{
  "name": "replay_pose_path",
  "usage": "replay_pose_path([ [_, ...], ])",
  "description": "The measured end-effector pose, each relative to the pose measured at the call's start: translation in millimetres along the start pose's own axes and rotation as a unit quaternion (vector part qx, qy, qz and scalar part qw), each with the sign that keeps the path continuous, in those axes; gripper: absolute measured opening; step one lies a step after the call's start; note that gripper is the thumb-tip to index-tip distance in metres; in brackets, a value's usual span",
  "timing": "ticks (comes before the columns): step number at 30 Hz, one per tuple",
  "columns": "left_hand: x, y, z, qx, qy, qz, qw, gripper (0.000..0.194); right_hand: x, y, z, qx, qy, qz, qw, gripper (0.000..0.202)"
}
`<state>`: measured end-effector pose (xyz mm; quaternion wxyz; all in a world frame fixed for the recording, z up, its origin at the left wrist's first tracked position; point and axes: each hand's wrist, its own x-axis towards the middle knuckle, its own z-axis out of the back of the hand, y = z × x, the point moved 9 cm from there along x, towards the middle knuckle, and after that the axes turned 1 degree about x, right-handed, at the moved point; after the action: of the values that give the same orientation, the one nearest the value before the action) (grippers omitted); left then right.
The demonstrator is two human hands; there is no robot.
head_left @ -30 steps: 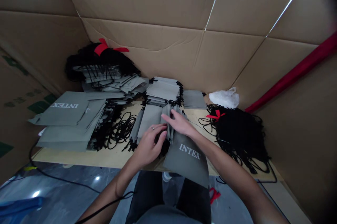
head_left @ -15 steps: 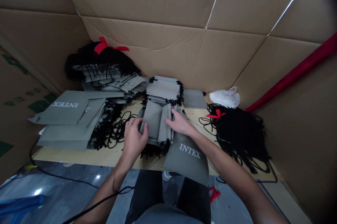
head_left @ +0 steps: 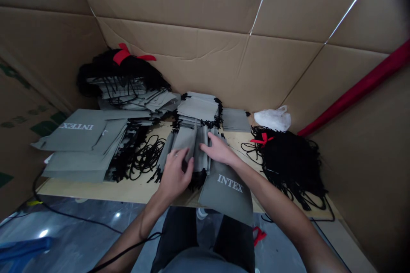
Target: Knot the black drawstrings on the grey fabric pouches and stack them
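Observation:
In front of me stands a row of grey pieces (head_left: 185,139) with black cord ends, several of them leaning upright. My left hand (head_left: 176,170) touches the near side of one piece, its thumb and fingers curled round the lower part. My right hand (head_left: 218,149) presses against the right part of the row, thumb and forefinger apart, touching the grey edges. Beneath my right forearm lies a grey INTEX sheet (head_left: 229,189) that overhangs the table's front edge. Behind the row is a neat grey stack (head_left: 200,107) with black cord ends.
Large grey INTEX pieces (head_left: 80,132) with black cords lie at the left, a red-tied bundle (head_left: 124,66) behind them. At the right are a black cord bundle (head_left: 288,157) and a white plastic bag (head_left: 273,118). Cardboard walls (head_left: 192,38) enclose the table (head_left: 96,190).
My left hand has moved right along the row, and the grey piece by it stands more upright. More grey pieces show to its left. My right hand has stayed in place.

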<state>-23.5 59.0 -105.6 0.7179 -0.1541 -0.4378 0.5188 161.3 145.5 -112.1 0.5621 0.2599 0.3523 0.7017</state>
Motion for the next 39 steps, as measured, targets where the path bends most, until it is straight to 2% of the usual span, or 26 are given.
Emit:
replay_pose_path([
  [4,4.3,44.1,17.7,-0.022,-0.078,0.091,0.993,0.052,2.2,-5.1,-1.7,0.026,-0.001,0.001,1.000,0.033],
  [7,11.5,73.6,17.4,-0.070,-0.076,0.138,0.985,0.046,4.1,-4.7,-0.7,0.047,-0.009,0.002,0.999,0.034],
  [10,17.3,86.1,13.2,-0.115,-0.057,0.158,0.979,0.043,3.8,2.3,4.5,0.068,-0.020,0.006,0.997,0.033],
  [13,19.7,85.5,11.7,-0.144,-0.052,0.160,0.975,0.045,-1.3,12.7,18.0,0.092,-0.028,0.008,0.995,0.037],
  [17,21.0,82.9,8.6,-0.172,-0.043,0.164,0.970,0.046,-16.8,21.3,57.6,0.114,-0.050,-0.001,0.992,0.055],
  [22,24.0,84.3,9.0,-0.204,-0.033,0.177,0.962,0.047,-47.5,22.5,127.6,0.112,-0.108,-0.004,0.988,0.087],
  [24,25.0,83.1,10.2,-0.216,-0.031,0.178,0.959,0.047,-62.3,26.1,154.3,0.093,-0.134,0.017,0.986,0.101],
  [25,25.3,82.1,10.7,-0.221,-0.030,0.178,0.958,0.048,-70.1,32.7,165.5,0.060,-0.143,0.049,0.987,0.104],
  [27,25.5,80.2,11.3,-0.228,-0.027,0.177,0.957,0.048,-86.0,45.9,182.4,-0.019,-0.158,0.110,0.981,0.097],
  [29,25.3,79.2,11.8,-0.229,-0.025,0.176,0.957,0.048,-99.0,54.3,190.2,-0.088,-0.164,0.143,0.972,0.077],
  [31,25.4,79.7,12.2,-0.225,-0.024,0.176,0.958,0.049,-105.0,50.0,193.8,-0.163,-0.181,0.104,0.964,0.054],
  [33,25.9,81.0,12.3,-0.217,-0.020,0.176,0.960,0.049,-103.1,37.0,188.6,-0.251,-0.178,0.027,0.951,0.038],
  [35,27.1,81.9,12.0,-0.203,-0.013,0.173,0.964,0.050,-93.9,22.5,170.9,-0.316,-0.135,-0.024,0.939,0.029],
  [39,29.8,79.2,9.2,-0.155,0.017,0.150,0.976,0.050,-66.3,-3.9,119.1,-0.341,-0.034,-0.053,0.938,0.012],
])
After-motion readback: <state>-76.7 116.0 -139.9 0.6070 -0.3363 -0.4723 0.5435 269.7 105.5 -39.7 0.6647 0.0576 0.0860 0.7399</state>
